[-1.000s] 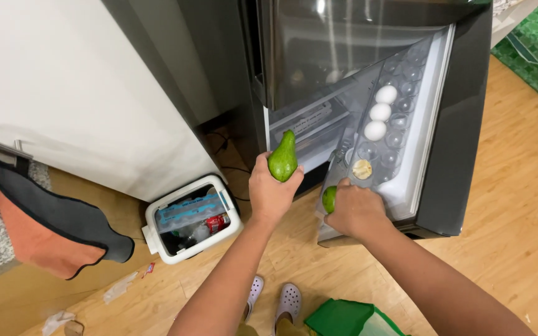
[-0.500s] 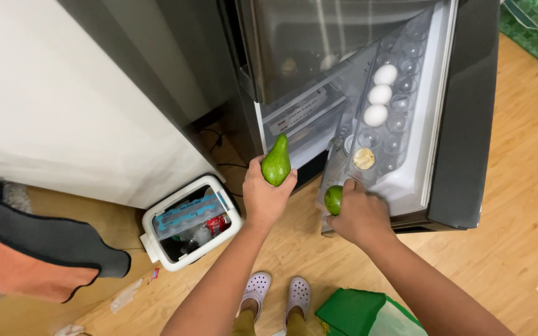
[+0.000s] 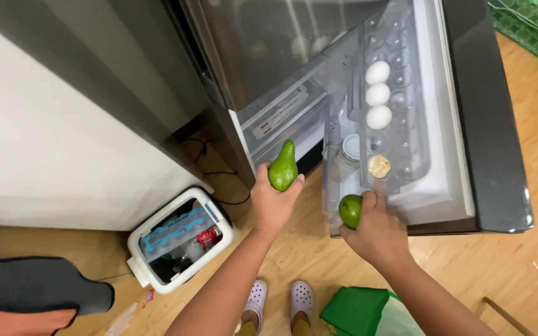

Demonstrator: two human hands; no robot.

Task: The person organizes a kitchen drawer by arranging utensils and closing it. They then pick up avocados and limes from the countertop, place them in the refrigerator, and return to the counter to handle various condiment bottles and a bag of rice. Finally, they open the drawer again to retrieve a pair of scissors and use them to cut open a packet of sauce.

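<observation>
My left hand (image 3: 273, 205) grips a green pear-shaped avocado (image 3: 283, 167) and holds it up in front of the open fridge's lower drawer (image 3: 284, 118). My right hand (image 3: 378, 233) holds a round green fruit (image 3: 350, 210) against the bottom edge of the open fridge door (image 3: 449, 124). Three white eggs (image 3: 378, 94) sit in the clear egg tray on the door shelf, with a small jar (image 3: 345, 155) and a round tan item (image 3: 379, 166) just below them.
A white bin (image 3: 179, 239) with packets inside stands on the wooden floor at the left. A green bag (image 3: 362, 311) lies by my feet in pale clogs (image 3: 278, 298). A dark and orange cloth (image 3: 26, 298) hangs at the lower left. A green mat (image 3: 530, 31) lies at the far right.
The view has moved in toward the fridge door. Both hands keep their fruit; the left hand with the avocado has shifted slightly toward the fridge drawer.
</observation>
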